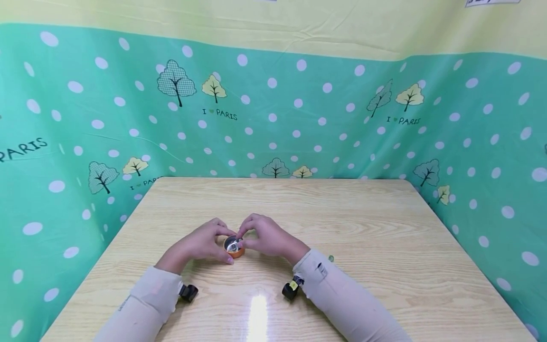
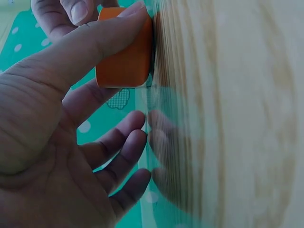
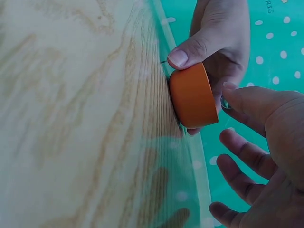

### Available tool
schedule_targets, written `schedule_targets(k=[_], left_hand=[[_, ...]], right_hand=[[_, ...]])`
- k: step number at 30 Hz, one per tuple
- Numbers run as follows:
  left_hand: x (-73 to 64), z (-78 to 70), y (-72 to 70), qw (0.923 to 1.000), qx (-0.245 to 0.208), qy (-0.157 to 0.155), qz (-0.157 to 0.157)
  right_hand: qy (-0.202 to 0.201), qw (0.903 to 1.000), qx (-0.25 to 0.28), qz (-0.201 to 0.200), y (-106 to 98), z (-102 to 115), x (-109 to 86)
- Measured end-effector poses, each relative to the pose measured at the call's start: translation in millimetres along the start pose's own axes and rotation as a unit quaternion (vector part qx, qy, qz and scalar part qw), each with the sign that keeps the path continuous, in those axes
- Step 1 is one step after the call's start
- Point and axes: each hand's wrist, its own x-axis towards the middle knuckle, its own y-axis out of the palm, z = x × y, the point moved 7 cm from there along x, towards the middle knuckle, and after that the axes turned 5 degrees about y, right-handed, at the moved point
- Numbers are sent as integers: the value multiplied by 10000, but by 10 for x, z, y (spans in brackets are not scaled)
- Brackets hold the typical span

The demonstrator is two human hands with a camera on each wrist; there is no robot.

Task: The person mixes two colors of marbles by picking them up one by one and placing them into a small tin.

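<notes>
A small round orange cup (image 1: 236,255) with a dark, shiny inside stands on the wooden table. My left hand (image 1: 202,243) grips it from the left, thumb on the near side and a finger round the far side. Its other fingers are loosely bent in the left wrist view. At the cup's mouth, my right hand (image 1: 270,236) pinches a small clear glass marble (image 3: 225,102) between thumb and forefinger, the rest of its fingers spread. Something shiny shows inside the cup, partly hidden by the right fingertips.
A small green marble (image 1: 331,258) lies on the table (image 1: 363,218) just beyond the right sleeve. Black wrist cameras hang under both cuffs, low over the tabletop. A green dotted curtain (image 1: 273,123) stands behind the table and at its sides.
</notes>
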Motion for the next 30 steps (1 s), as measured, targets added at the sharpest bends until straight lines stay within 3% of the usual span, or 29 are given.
schedule_targets(k=[5, 12, 30], left_hand=[[4, -7, -5, 9998, 131, 20, -116], [-4, -12, 25, 10000, -69, 18, 66], [-11, -52, 23, 9999, -14, 29, 95]], right_hand=[[-39, 9999, -92, -17, -2, 0, 0], [-72, 9999, -154, 4, -7, 22, -9], [-140, 9997, -216, 51, 9, 35, -15]])
